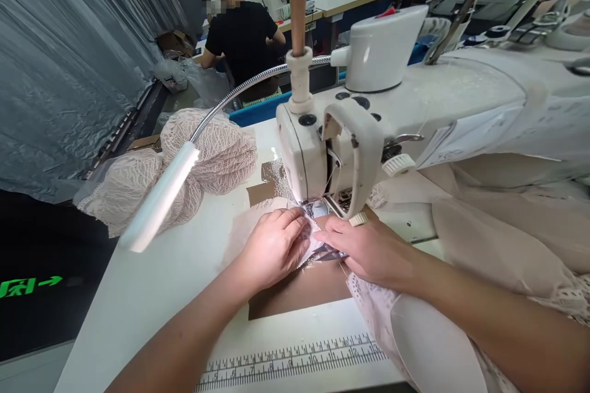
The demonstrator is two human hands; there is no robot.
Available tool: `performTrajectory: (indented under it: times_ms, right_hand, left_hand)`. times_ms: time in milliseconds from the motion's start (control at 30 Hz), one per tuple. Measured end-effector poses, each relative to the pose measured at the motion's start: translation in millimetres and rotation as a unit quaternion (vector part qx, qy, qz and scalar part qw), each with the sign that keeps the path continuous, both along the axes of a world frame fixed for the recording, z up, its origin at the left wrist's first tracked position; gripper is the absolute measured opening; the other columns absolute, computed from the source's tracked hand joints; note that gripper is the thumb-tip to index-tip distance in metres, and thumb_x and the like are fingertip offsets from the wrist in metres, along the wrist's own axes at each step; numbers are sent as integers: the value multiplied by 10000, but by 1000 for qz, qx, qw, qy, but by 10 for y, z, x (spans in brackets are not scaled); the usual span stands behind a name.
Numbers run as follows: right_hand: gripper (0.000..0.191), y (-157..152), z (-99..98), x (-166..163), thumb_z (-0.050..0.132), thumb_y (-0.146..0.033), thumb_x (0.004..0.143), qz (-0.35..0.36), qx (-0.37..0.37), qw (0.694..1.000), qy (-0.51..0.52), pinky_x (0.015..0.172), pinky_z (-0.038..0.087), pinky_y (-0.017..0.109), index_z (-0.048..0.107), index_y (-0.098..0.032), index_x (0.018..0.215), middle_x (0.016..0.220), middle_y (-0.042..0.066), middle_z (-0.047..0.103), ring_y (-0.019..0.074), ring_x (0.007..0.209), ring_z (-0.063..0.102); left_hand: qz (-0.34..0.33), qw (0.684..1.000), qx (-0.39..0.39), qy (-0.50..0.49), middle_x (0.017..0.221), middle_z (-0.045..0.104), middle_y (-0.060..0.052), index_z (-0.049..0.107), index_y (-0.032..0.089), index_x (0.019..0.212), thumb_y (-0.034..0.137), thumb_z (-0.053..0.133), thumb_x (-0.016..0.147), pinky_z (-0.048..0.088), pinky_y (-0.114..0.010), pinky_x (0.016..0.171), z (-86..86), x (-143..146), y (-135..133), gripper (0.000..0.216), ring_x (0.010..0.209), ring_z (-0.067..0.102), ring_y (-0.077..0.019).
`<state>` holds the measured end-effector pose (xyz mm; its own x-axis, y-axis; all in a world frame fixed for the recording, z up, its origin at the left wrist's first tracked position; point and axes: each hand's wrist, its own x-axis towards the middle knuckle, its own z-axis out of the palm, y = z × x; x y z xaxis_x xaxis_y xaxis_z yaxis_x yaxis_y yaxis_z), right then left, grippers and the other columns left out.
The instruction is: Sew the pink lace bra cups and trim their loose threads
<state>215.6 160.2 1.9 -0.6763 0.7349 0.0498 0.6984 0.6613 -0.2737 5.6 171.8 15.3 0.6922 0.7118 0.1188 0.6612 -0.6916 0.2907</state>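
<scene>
Pale pink lace fabric [311,234] lies under the presser foot [318,207] of a white sewing machine [306,153]. My left hand [276,244] is closed on the fabric's left side, fingers bent and pressed together close to the needle area. From the right, my right hand [369,245] reaches in below the machine head, its index finger touching the fabric edge. Dark metal blades, apparently thread snips [328,254], stick out from under its curled fingers; their handles are hidden. A lace-edged cup piece [433,338] hangs below my right forearm.
Bundled lace cups [207,150] stand at the table's left behind a lamp [161,196] on a flexible neck. A printed ruler [295,362] runs along the front edge. More beige pieces [502,245] are heaped right. A person in black [242,43] sits beyond.
</scene>
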Motion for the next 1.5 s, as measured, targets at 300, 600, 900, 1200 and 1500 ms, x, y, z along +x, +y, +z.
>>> performTrajectory:
  times_ms: [300, 600, 900, 1200, 1500]
  right_hand:
    - [382, -11, 12, -23, 493, -137, 749, -35, -10, 999, -14, 616, 344, 276, 627, -230, 1093, 889, 38, 656, 185, 742, 543]
    - [337, -3, -65, -38, 495, -137, 765, -62, -4, 998, 20, 664, 377, 273, 632, -222, 1061, 832, 51, 642, 192, 794, 556]
    - [349, -16, -64, -93, 520, -102, 725, -95, -3, 995, 10, 675, 388, 294, 643, -221, 1030, 818, 53, 653, 189, 732, 560]
    - [509, -5, -52, 61, 461, -31, 628, 5, -13, 999, 32, 602, 348, 285, 623, -218, 1074, 846, 35, 635, 192, 754, 533]
    - [291, 52, -8, 6, 455, -128, 769, -53, 18, 996, 72, 602, 352, 268, 662, -219, 951, 770, 33, 619, 163, 667, 519]
  left_hand:
    - [14, 999, 5, 49, 1202, 565, -170, 581, 125, 1103, 337, 477, 866, 434, -466, 893, -47, 5, -1, 335, 1055, 504, -305]
    - [-3, 1000, 2, 6, 1066, 609, -161, 602, 135, 998, 282, 495, 839, 482, -444, 838, -92, 17, 93, 241, 995, 554, -292]
    - [-19, 1000, -24, -4, 1068, 594, -150, 600, 147, 1013, 323, 499, 846, 466, -441, 873, -94, -15, 187, 262, 993, 541, -283]
    - [-61, 998, 25, -9, 1089, 602, -156, 568, 136, 1133, 233, 447, 889, 459, -435, 857, -70, -93, 86, 289, 968, 553, -254]
    - [-85, 994, 68, 9, 1101, 628, -128, 587, 141, 1128, 165, 449, 885, 426, -434, 902, -127, -47, 7, 280, 961, 552, -233]
